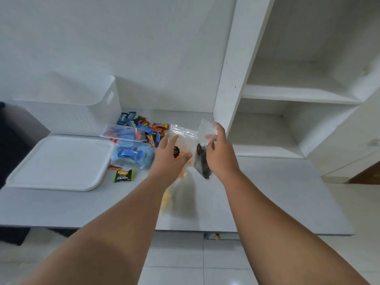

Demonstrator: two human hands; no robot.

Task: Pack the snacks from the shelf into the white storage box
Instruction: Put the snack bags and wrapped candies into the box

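Packing looks barely started. Left hand (170,159) fingers grip the orange-snack bag (183,138), right hand (220,155) fingers pinch the dark-snack bag (202,161), both above the desk (267,192). Candy pile (152,129) lies loose beside the white box (98,116). Shelves (292,93) look bare.

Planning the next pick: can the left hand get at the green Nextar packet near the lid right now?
Likely not yet. The left hand is full, holding a clear bag of orange snacks. The Nextar packet itself lies uncovered on the counter, so the path looks free once that bag goes.
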